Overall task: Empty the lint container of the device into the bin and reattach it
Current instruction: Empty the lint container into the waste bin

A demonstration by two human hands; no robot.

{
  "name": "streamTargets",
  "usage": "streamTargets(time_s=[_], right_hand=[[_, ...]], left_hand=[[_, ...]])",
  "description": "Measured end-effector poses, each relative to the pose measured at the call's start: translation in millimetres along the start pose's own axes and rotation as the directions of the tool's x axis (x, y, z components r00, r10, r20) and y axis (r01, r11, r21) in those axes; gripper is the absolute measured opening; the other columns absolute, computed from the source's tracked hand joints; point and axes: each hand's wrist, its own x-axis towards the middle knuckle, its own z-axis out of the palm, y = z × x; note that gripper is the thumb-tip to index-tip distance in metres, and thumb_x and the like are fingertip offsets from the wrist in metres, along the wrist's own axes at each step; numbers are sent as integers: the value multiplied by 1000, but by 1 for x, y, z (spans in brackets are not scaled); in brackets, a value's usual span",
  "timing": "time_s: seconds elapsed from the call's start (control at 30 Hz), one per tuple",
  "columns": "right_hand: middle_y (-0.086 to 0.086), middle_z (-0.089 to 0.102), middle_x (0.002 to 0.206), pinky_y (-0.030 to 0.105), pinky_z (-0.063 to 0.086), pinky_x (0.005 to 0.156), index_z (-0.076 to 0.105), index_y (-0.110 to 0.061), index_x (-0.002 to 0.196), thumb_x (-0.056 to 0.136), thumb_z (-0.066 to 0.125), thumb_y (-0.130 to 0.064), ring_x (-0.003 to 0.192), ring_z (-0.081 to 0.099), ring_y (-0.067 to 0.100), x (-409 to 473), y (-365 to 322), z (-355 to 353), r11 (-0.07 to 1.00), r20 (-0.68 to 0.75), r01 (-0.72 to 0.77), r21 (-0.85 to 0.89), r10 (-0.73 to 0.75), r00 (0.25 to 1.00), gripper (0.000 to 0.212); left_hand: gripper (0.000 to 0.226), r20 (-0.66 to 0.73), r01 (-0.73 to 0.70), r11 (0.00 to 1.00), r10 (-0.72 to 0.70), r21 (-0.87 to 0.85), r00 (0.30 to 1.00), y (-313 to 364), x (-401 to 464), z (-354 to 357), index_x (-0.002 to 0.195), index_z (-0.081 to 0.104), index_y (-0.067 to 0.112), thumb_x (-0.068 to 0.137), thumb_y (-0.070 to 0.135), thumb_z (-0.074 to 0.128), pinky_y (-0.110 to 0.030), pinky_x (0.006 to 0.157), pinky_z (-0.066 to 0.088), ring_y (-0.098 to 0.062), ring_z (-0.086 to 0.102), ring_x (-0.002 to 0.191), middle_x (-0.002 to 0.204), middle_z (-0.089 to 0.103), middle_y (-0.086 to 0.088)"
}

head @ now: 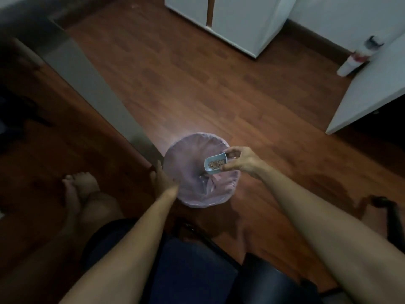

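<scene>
R hand (241,162) fingers (230,166) pinch lint container (214,164), lint inside, over bin (192,172). L hand (161,179) at bin rim; grip unclear.

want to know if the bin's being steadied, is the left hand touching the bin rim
Cannot tell. In the head view the left hand lies at the left rim of the bin, but the dim, blurred picture shows neither contact nor a gap.
</scene>
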Motion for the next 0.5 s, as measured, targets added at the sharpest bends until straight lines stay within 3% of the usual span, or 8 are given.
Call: streamTargets(time_s=[0.07, 0.17, 0.27, 0.37, 0.5], right_hand=[[13, 62, 104, 13, 54, 64, 63, 5, 116, 61, 85, 9, 84, 61, 15, 12, 9, 9, 998, -50, -16, -66, 13, 999, 59], [7, 65, 99, 24, 52, 77, 68, 1, 113, 58, 89, -1, 90, 63, 17, 30, 17, 27, 975, -96, -38, -220, 18, 995, 59], [6, 73, 99, 35, 55, 86, 73, -6, 104, 58, 90, -15, 95, 70, 22, 46, 23, 46, 929, -25, -8, -371, -1, 1000, 49], [6, 73, 96, 33, 52, 79, 73, -6, 101, 63, 87, -25, 92, 68, 22, 56, 22, 66, 867, 13, 5, -499, 2, 1000, 45], [2, 62, 84, 27, 37, 69, 71, -8, 96, 67, 81, -35, 83, 56, 17, 68, 15, 91, 789, 26, 4, -614, 16, 1000, 41]], left_hand=[[74, -3, 15, 999, -15, -29, 1000, -13, 8, 8, 153, 29, 20, 87, 10, 62, -41, 105, 41, -42, 47, 132, 149, 39, -24], [49, -28, -7, 998, 5, -64, 1000, -21, 24, 18, 142, 45, 23, 94, 25, 53, -34, 86, 43, -37, 55, 124, 140, 54, -17], [43, -36, -22, 995, 19, -96, 999, -28, 33, 25, 136, 49, 24, 94, 30, 52, -34, 86, 42, -36, 58, 121, 134, 61, -13], [46, -41, -11, 995, 7, -99, 999, -31, 36, 27, 137, 48, 25, 92, 26, 54, -40, 92, 45, -38, 56, 124, 134, 60, -14], [48, -65, -28, 989, 18, -148, 998, -35, 37, 30, 138, 47, 24, 91, 19, 55, -44, 97, 45, -38, 55, 125, 134, 60, -15]])
